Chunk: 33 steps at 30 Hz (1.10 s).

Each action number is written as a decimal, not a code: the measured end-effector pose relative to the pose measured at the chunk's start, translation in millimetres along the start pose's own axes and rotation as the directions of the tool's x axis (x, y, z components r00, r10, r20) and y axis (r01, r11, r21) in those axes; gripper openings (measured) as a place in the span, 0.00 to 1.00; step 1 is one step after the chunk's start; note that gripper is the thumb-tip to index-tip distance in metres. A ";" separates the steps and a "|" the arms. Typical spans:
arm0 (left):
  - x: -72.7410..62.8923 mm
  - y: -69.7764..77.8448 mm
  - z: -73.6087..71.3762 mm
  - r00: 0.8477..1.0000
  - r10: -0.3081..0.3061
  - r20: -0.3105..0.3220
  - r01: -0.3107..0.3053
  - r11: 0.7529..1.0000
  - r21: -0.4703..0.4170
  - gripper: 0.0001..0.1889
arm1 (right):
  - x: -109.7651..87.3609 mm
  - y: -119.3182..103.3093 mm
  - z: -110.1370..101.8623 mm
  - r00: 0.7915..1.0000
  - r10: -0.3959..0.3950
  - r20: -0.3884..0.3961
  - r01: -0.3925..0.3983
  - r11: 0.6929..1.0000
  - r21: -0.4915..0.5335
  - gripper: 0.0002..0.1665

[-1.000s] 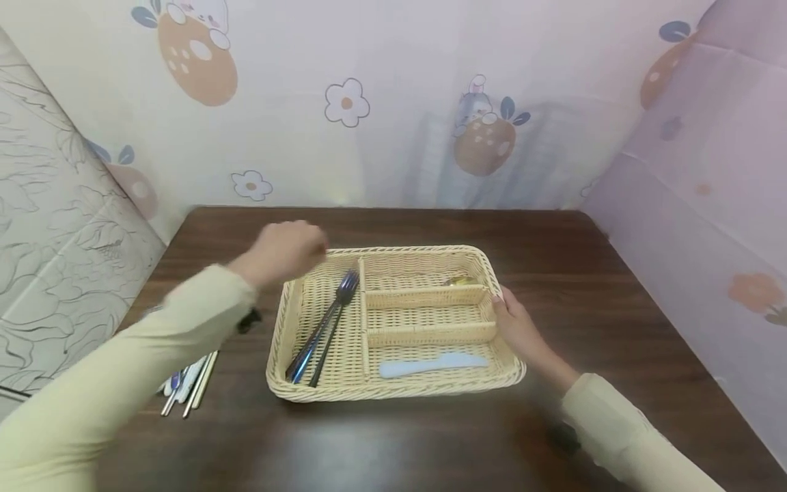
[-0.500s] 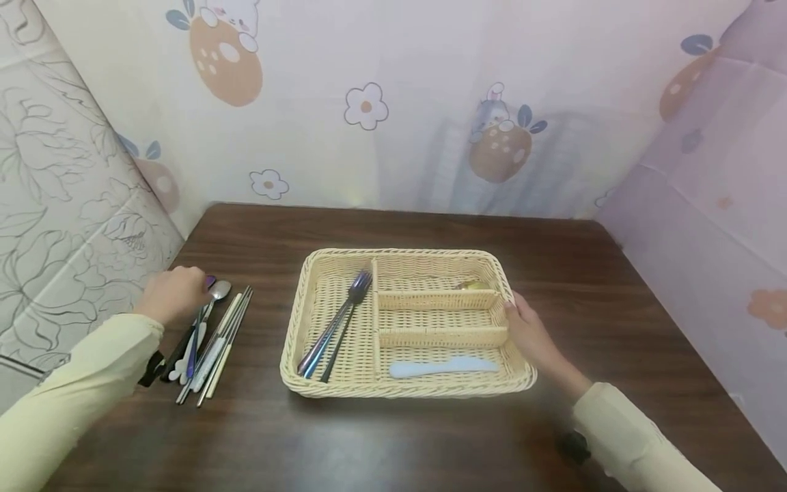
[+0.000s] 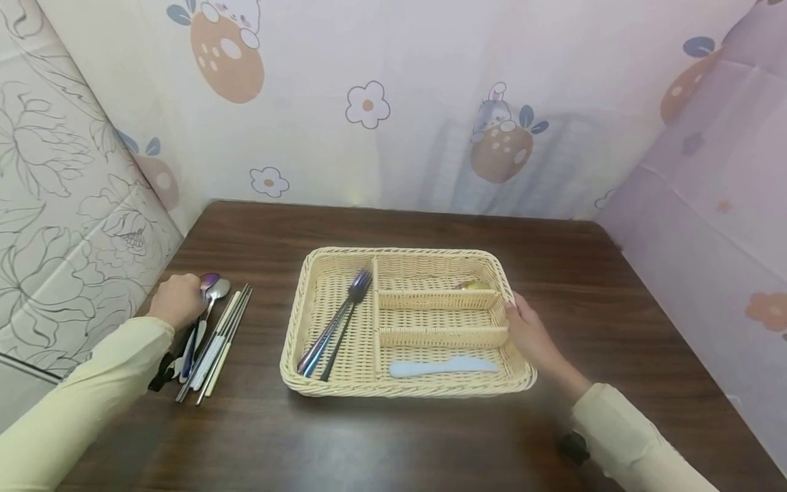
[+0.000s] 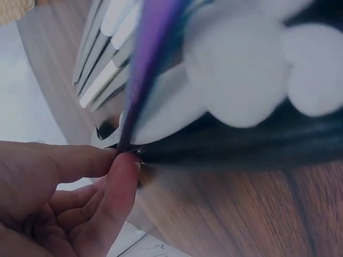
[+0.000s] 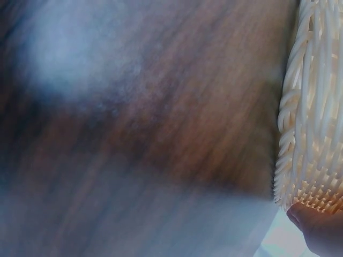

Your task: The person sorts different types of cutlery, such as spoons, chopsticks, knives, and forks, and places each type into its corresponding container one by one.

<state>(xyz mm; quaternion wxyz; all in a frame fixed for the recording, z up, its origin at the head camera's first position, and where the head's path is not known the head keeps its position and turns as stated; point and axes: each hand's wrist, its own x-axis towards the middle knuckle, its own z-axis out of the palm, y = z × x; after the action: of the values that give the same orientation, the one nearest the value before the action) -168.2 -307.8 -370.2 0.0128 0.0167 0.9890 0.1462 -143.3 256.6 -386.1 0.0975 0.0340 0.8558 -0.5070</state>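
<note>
At the left end of the table, my left hand point(image 3: 177, 301) pinches the thin handle of a purple spoon point(image 4: 153, 56) between thumb and finger. The bowl of that spoon shows just past the hand in the head view. Beside it lie a silver spoon point(image 3: 218, 289) and several chopsticks point(image 3: 229, 335); a white rounded handle end point(image 4: 236, 64) and a black handle point(image 4: 241, 142) fill the left wrist view. My right hand point(image 3: 536, 338) holds the right side of a wicker basket point(image 3: 406, 391), its fingers partly hidden by the wall.
Inside the divided basket, several dark and iridescent forks point(image 3: 335, 324) lie in the long left compartment. A white plastic knife point(image 3: 444, 367) sits in the front right one, and a gold utensil point(image 3: 472, 285) in the back right one. A patterned curtain point(image 3: 418, 102) hangs behind the table.
My left hand has moved from above the basket's back left corner down to the utensils on the left, and now pinches the purple spoon. The right hand stays at the basket.
</note>
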 end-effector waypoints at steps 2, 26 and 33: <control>0.1 -0.3 -0.4 1.000 -0.010 0.019 0.010 1.000 -0.010 0.08 | 0.1 0.1 0.0 1.000 -0.005 0.000 0.005 1.000 -0.001 0.34; 24.7 71.4 -58.8 0.983 0.177 -0.037 -0.174 0.982 0.078 0.10 | -0.4 -1.9 -0.8 1.000 -0.018 -0.004 0.018 1.000 0.001 0.33; 42.8 126.3 -68.5 0.973 0.228 0.026 -0.229 0.962 0.150 0.07 | -0.9 -1.1 -0.6 1.000 -0.019 0.004 0.019 1.000 0.001 0.34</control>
<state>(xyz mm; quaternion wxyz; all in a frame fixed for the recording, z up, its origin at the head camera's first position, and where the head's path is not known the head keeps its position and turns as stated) -209.4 -205.2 -268.9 -0.0016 0.1321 0.9887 0.0707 -142.7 256.7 -384.7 0.0941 0.0250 0.8556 -0.5085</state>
